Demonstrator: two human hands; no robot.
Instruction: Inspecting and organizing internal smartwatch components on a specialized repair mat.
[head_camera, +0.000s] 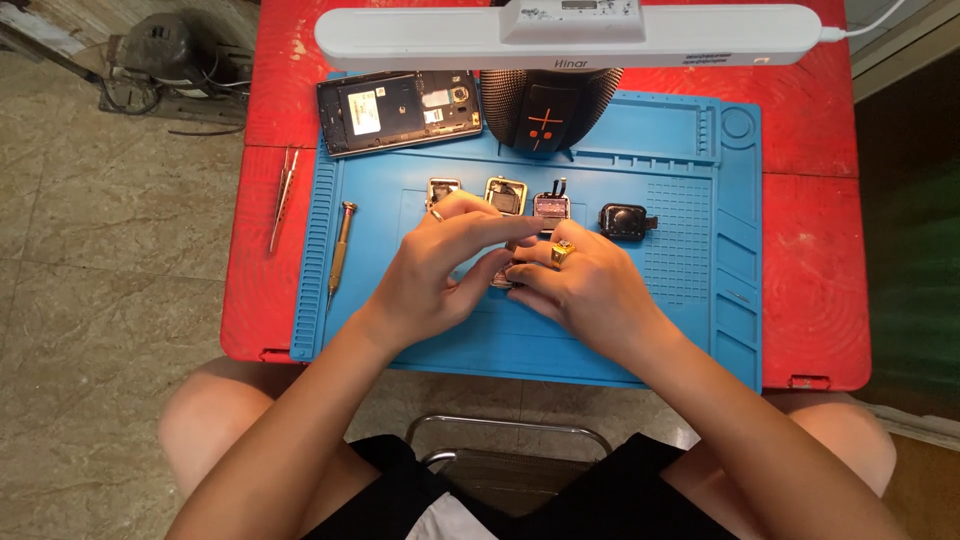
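Note:
My left hand (435, 265) and my right hand (580, 285) meet over the middle of a blue work mat (600, 335). Together they pinch a small metallic part (503, 274), mostly hidden by the fingers. Each hand wears a gold ring. Just beyond the fingertips lie small components in a row: a silver frame piece (441, 186), a gold-rimmed piece (506, 194), a dark module (551, 205) and a black camera-like block (624, 221).
An opened phone (398, 111) with its back off lies at the mat's far left corner. A screwdriver (341, 248) rests on the mat's left side, tweezers (283, 198) on the red table (810, 250). A white lamp bar (570, 35) and black stand (548, 115) sit at the far edge.

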